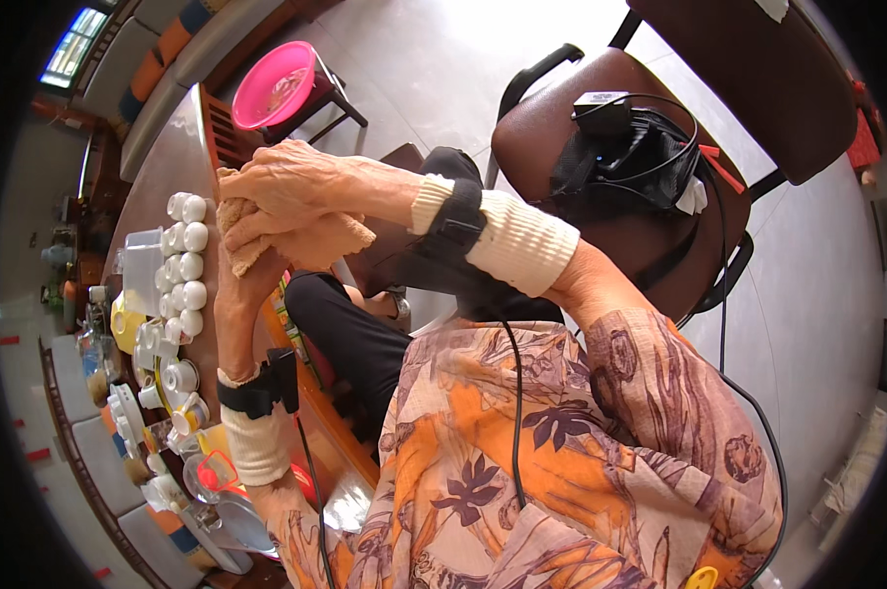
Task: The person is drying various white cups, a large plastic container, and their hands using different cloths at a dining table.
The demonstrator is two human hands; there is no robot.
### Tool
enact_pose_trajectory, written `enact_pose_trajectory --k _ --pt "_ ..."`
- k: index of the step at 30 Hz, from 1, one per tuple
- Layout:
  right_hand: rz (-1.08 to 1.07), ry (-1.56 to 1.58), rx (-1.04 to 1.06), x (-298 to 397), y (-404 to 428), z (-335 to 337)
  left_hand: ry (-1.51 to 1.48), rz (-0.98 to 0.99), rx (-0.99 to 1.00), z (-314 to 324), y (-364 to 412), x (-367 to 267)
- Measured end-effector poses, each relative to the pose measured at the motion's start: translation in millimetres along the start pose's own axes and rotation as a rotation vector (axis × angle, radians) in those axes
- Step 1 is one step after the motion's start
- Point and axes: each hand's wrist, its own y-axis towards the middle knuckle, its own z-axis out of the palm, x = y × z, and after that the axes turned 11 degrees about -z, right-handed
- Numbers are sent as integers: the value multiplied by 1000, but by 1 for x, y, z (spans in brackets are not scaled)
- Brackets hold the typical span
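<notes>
A tan terry cloth (340, 237) is bunched between my two hands beside the table's edge. My right hand (293, 179) lies over the top of it, fingers curled around the cloth. Below, my left hand (258, 271) grips the cloth from the other side, partly covered by it. Whether anything is inside the cloth cannot be seen. Several small white cups (193, 266) stand in close rows on the table just left of my hands, next to a clear plastic container (143, 269).
More white cups (180, 375), a yellow container (125, 322) and a red-rimmed strainer (217, 471) crowd the table (171, 158). A pink basin (276, 87) sits on a stool beyond. At right, a brown chair (532, 140) holds a black bag (635, 151) with cables.
</notes>
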Motion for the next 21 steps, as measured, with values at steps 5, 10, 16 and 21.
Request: enact_pose_trajectory --k 5,10,16,21 --pt "140 98 -82 -25 0 18 684 123 -261 -3 -3 1" --pt "323 141 -38 -28 -2 27 783 114 -200 -4 -10 -10" --pt "470 172 -56 -36 -10 30 902 84 -6 6 -2 -8" --pt "467 111 130 -50 -18 27 959 109 -33 32 17 -21"
